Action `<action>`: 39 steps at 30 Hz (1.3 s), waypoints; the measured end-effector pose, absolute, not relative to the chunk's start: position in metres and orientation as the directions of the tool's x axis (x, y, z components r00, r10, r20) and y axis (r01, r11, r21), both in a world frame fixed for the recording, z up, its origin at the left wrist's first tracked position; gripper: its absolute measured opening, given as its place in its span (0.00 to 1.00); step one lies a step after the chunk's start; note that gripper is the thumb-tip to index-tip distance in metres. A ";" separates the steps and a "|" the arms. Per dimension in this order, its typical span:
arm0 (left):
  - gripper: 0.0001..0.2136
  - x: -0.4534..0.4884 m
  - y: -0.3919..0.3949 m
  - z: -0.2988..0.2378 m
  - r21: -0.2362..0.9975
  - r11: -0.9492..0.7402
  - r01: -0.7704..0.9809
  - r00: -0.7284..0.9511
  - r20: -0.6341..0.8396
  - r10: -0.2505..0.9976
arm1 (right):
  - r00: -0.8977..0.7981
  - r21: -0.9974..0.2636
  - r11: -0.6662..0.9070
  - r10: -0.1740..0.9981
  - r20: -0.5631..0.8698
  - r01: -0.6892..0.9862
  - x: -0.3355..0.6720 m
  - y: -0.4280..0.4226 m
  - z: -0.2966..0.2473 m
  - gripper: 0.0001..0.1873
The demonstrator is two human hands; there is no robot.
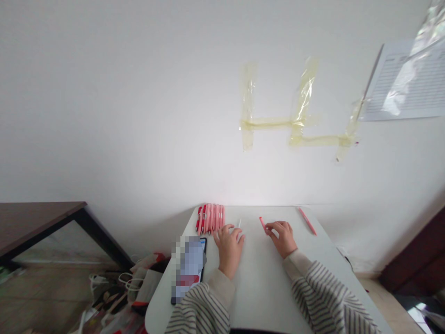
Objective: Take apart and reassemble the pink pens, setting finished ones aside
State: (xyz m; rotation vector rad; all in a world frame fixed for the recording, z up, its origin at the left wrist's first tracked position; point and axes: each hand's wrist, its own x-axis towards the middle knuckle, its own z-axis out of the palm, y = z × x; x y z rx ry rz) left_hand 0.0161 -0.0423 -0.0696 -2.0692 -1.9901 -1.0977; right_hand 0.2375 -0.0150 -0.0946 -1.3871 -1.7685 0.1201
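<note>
My left hand [228, 245] rests on the white table [264, 287], its fingers curled round a thin white pen part [239, 223]. My right hand [282, 235] pinches the end of a short pink pen piece [262, 222] that points away from me. A row of several pink and red pens [210, 217] lies side by side at the table's far left corner, just beyond my left hand. A single pink pen [307, 221] lies alone to the right of my right hand.
A phone [189, 269] lies at the table's left edge beside my left forearm. A dark wooden table [38, 222] stands at the left, with bags and cables [132, 287] on the floor. Yellowed tape [295, 120] and a printed sheet [403, 83] hang on the white wall.
</note>
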 end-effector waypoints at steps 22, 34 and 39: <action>0.10 0.015 -0.050 -0.061 0.325 -0.027 0.945 -0.143 0.486 0.862 | 0.018 -0.560 0.352 0.835 0.549 0.750 0.237 -0.016 -0.096 0.11; 0.10 0.014 -0.048 -0.061 0.300 0.002 0.954 -0.165 0.517 0.840 | 0.009 -0.588 0.357 0.850 0.527 0.726 0.237 -0.017 -0.093 0.10; 0.11 0.012 -0.047 -0.063 0.283 0.008 0.959 -0.163 0.529 0.833 | -0.013 -0.557 0.369 0.842 0.539 0.744 0.239 -0.015 -0.095 0.10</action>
